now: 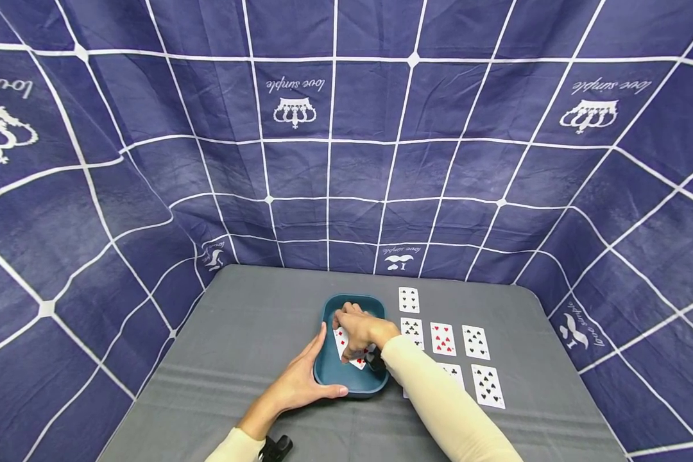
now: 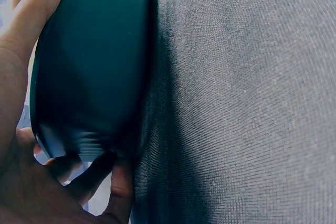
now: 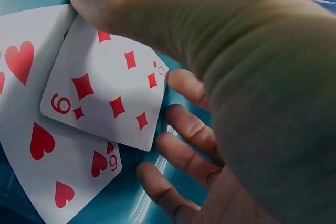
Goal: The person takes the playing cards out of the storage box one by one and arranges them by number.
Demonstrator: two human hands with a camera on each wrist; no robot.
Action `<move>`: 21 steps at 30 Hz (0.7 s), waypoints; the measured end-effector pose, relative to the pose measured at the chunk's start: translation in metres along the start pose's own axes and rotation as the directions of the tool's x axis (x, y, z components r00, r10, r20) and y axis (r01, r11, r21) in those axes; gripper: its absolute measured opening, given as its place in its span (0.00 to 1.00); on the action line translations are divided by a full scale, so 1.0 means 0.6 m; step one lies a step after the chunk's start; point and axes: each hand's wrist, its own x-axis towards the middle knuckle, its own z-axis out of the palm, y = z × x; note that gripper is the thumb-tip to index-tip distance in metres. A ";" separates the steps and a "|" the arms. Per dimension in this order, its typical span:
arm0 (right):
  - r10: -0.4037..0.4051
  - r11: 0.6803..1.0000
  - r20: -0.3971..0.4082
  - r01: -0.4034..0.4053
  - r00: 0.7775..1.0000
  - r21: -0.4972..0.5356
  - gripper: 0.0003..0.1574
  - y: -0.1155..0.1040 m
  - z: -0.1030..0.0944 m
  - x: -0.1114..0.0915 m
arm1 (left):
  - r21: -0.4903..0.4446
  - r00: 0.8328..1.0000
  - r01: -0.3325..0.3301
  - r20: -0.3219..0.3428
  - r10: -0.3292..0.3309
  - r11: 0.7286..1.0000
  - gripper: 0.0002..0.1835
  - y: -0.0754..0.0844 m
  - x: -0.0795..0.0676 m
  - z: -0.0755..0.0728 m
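Note:
A teal tray (image 1: 325, 378) with rounded corners sits on the grey cloth. My left hand (image 1: 300, 378) grips its left side, thumb along the near rim and fingers spread round the wall. Inside the tray, my right hand (image 1: 355, 330) reaches down over playing cards. Seen from the right wrist, a diamonds card (image 3: 100, 95) lies between the thumb at its upper edge and the fingertips (image 3: 181, 85) at its right edge, held across its width. A hearts card (image 3: 31, 108) lies partly beneath it. The right hand hides part of the cards in the head view.
Right of the tray, face-up cards lie in rough rows: a spades card (image 1: 409, 300) at the back, a hearts card (image 1: 443, 339) in the middle and another spades card (image 1: 487, 386) nearer. The right forearm covers some. A blue patterned curtain (image 1: 358, 167) surrounds the table.

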 end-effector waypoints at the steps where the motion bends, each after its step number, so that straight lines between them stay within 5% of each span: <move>1: -0.004 1.000 -0.001 0.004 1.000 0.000 0.48 0.000 -0.001 0.000 | 0.003 1.000 -0.002 -0.001 0.002 1.000 0.81 0.000 0.000 0.000; 21: -0.089 0.987 -0.081 0.098 0.993 0.125 0.46 0.017 -0.017 -0.014 | -0.006 1.000 0.006 0.001 -0.006 1.000 0.80 0.001 -0.001 -0.001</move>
